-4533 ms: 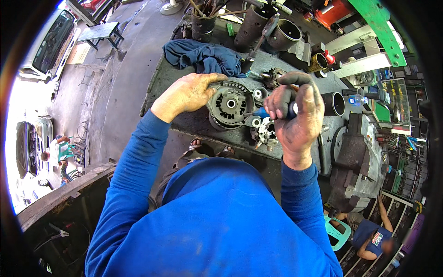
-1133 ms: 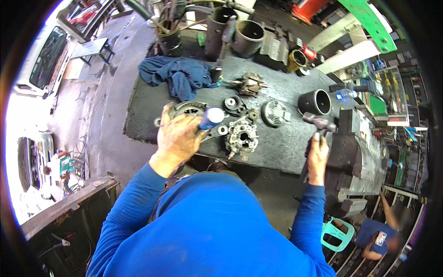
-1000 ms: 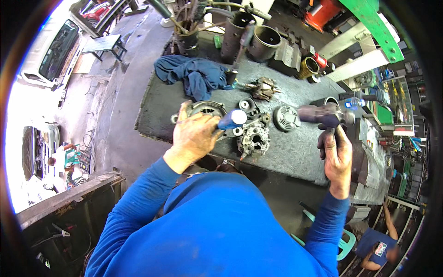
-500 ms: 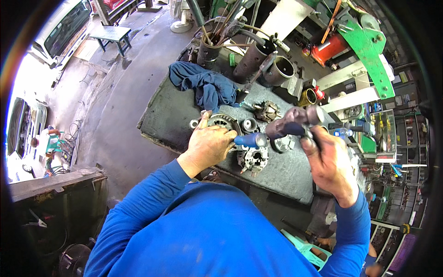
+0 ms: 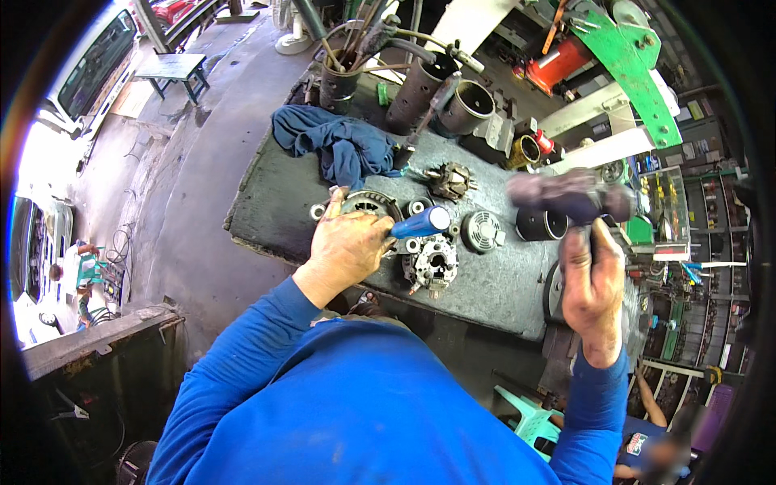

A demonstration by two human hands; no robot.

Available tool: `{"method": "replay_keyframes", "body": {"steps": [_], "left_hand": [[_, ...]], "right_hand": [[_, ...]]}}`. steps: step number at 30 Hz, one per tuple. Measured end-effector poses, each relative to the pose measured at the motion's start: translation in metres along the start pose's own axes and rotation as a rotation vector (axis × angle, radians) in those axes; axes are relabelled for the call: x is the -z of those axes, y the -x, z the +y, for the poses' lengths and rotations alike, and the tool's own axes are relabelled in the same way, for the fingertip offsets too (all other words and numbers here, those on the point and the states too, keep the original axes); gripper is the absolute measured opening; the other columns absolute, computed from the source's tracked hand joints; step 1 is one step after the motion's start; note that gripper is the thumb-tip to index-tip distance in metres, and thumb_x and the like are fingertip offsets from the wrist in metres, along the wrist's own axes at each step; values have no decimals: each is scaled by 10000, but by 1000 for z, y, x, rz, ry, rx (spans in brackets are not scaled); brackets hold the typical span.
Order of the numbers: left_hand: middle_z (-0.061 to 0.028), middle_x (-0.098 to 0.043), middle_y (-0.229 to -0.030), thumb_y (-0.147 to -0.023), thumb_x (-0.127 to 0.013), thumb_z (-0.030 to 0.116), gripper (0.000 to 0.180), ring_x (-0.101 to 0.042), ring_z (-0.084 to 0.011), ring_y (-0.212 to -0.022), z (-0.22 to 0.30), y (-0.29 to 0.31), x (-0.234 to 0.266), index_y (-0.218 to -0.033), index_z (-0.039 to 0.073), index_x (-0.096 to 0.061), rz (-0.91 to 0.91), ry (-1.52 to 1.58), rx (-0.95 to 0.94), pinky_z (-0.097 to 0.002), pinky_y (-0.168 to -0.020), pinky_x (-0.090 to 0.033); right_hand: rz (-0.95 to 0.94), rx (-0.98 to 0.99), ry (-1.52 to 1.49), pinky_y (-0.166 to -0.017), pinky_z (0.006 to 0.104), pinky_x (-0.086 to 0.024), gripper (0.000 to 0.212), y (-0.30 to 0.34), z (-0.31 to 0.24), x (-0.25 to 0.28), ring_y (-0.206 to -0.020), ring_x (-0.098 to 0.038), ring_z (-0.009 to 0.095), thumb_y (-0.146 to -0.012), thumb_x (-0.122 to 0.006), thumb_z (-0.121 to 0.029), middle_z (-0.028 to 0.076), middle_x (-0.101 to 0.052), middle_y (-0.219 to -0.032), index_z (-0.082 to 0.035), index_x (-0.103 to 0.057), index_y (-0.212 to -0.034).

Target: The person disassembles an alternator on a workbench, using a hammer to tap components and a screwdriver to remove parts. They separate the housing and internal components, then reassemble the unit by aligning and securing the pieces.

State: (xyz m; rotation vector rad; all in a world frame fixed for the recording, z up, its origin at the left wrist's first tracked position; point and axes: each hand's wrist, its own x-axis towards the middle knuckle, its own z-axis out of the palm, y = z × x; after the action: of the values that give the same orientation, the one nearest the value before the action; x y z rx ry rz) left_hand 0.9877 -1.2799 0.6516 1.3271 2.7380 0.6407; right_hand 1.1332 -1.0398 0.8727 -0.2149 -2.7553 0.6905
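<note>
Hammer (image 5: 572, 196) farther from blue handle (image 5: 415, 225), gap between, bench edge (image 5: 485, 317) near torso (image 5: 356, 404)

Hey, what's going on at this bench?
A person at a dark workbench has a tool in each hand. The left hand grips a blue-handled tool over a round metal part, which it partly hides. The right hand holds up a hammer, its head clear of the blue handle. Nearby lie an openwork metal housing, a round slotted cover and a crumpled blue cloth.
</note>
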Motion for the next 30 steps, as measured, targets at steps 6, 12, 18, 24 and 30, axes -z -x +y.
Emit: {"method": "replay_keyframes", "body": {"steps": [6, 12, 18, 24, 30], "left_hand": [[-71, -766, -936, -917, -754, 339, 251, -754, -264, -977, -1, 0, 0, -1107, 183, -703, 35, -10, -27, -594, -1219, -315], [-91, -766, -941, -852, -803, 299, 299, -735, -291, -928, 2, -3, 1, -1074, 115, -728, 102, 6, -54, -604, -1204, -339], [-96, -760, -923, -826, -831, 236, 212, -733, -312, -894, 6, -5, 5, -975, 112, -744, 117, 27, -76, -641, -1185, -360], [-54, -761, -1005, -849, -789, 261, 268, -723, -280, -1030, 2, -3, 5, -1095, 167, -736, 111, 70, -78, -645, -1196, -339], [-34, -731, -1057, -807, -729, 343, 465, -706, -244, -1081, -5, -2, 6, -1254, 221, -702, 73, 148, -59, -674, -1235, -279]], "right_hand": [[141, -468, 223, -714, 468, -535, 278, 94, 151, -71, -757, -673, 368, -1043, -681, -270, 201, -691, -842, 6, -667, -1019], [138, -747, 593, -887, 505, -563, 352, 182, 273, -172, -1015, -699, 437, -957, -731, -293, 244, -725, -1065, 41, -697, -1063], [283, -543, 25, -988, 446, -539, 374, 69, 211, -134, -1089, -707, 379, -983, -699, -269, 249, -731, -1166, 40, -702, -1194], [136, 354, -1008, -924, 399, -543, 390, -35, 11, -137, -1021, -709, 291, -1034, -651, -330, 179, -731, -1037, 42, -684, -1146], [-15, 124, -1060, -744, 398, -563, 186, -35, -22, -166, -796, -706, 343, -1048, -576, -117, 190, -699, -901, 34, -646, -964]]}}
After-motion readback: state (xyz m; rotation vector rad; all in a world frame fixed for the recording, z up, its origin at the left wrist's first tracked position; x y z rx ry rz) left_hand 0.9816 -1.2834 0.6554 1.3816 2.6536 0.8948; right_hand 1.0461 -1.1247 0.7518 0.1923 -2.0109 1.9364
